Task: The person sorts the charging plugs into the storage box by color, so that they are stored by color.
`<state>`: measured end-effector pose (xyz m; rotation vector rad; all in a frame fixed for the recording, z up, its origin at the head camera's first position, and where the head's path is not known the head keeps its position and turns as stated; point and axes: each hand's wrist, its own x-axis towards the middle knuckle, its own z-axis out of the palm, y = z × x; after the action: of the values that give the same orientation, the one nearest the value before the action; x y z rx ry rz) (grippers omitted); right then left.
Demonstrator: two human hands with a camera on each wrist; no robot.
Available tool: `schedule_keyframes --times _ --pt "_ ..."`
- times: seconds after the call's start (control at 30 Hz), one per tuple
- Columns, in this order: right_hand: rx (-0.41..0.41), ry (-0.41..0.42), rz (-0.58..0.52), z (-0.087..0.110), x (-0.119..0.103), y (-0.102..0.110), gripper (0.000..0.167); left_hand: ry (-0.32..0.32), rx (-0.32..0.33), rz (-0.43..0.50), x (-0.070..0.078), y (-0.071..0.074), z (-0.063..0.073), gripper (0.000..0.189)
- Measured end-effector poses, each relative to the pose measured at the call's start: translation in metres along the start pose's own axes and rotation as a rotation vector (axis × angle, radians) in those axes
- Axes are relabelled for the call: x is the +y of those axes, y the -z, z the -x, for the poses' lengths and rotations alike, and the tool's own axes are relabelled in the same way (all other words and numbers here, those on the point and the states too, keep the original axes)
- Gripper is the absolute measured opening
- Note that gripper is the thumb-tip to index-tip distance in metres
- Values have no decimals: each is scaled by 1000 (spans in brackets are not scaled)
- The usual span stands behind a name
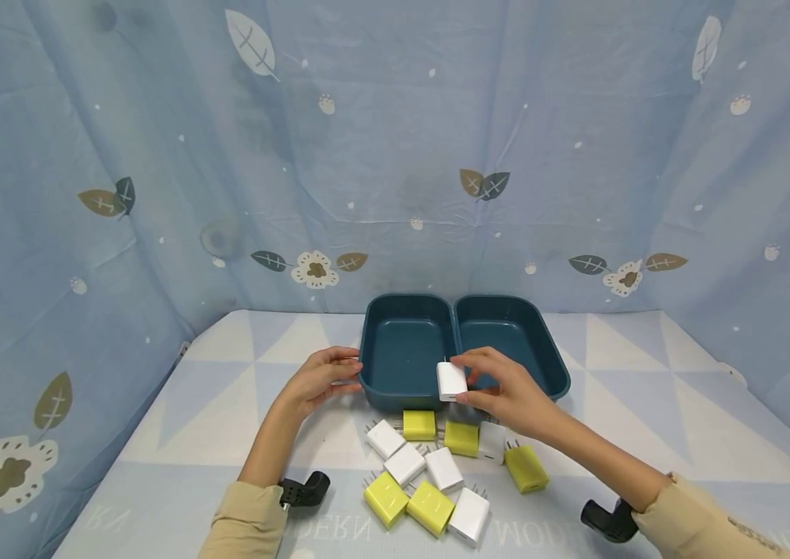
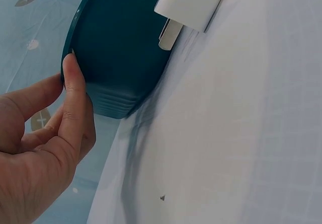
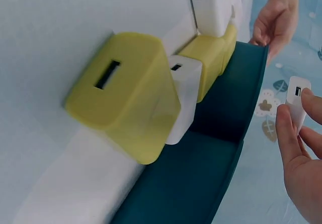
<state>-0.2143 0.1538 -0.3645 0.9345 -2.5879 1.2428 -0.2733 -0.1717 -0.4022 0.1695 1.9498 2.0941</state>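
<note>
My right hand (image 1: 506, 392) pinches a white USB charger (image 1: 451, 382) between thumb and fingers, prongs pointing away. In the head view this charger overlaps the front right corner of the left teal bin (image 1: 401, 349). At that bin's left side, my left hand (image 1: 325, 380) holds the rim with its fingertips; the left wrist view shows a finger (image 2: 73, 78) against the outer wall. A second teal bin (image 1: 506, 334) stands close on the right. Just in front of the bins lie several yellow chargers (image 1: 431, 508) and several white chargers (image 1: 468, 515), mixed together.
The table (image 1: 192, 435) wears a white and blue patterned cloth. Behind it hangs a light blue curtain (image 1: 395, 155) with leaf and flower prints. Black camera mounts (image 1: 304, 491) sit on both wrists, below the beige sleeves (image 1: 244, 520).
</note>
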Motion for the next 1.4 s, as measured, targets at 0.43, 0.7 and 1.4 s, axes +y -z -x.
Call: schedule_keyframes --times 0.43,0.7,1.4 --pt "5 1 22 -18 4 -1 48 -1 3 5 -4 1 -2 42" --pt "-9 -10 38 -30 5 -11 48 -12 -9 26 -4 2 0 43" --pt "-42 -26 12 -58 5 -23 50 10 14 30 -3 -1 -2 43"
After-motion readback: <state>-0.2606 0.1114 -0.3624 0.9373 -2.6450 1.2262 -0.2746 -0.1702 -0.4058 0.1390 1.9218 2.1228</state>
